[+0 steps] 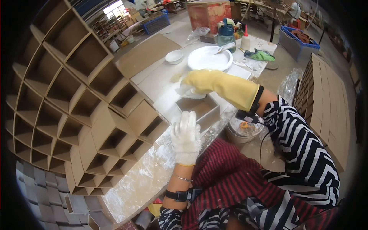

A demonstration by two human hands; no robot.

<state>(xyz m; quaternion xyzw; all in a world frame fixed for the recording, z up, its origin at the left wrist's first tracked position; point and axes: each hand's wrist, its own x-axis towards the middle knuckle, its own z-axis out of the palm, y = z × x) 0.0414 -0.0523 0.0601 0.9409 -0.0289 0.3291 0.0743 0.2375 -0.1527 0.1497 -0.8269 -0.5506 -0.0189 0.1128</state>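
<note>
A small open cardboard box point(214, 111) with pale edges stands on the whitish worktable, its hollow facing up. My left hand point(186, 134), in a white knitted glove, touches the box's near left side with its fingers stretched out. Over the box's far rim is my right hand point(197, 81), in a long yellow rubber glove. Its fingers are closed on a white wad point(188, 92) that looks like cloth; the glove partly covers it.
Stacked brown cardboard grids point(73, 92) rise on the left. Beyond my hands are a white basin point(210, 59), a small white bowl point(174, 57), a teal jug point(226, 36) and a red-tipped bottle point(245, 40). A bucket point(245, 130) stands beside the table's right edge.
</note>
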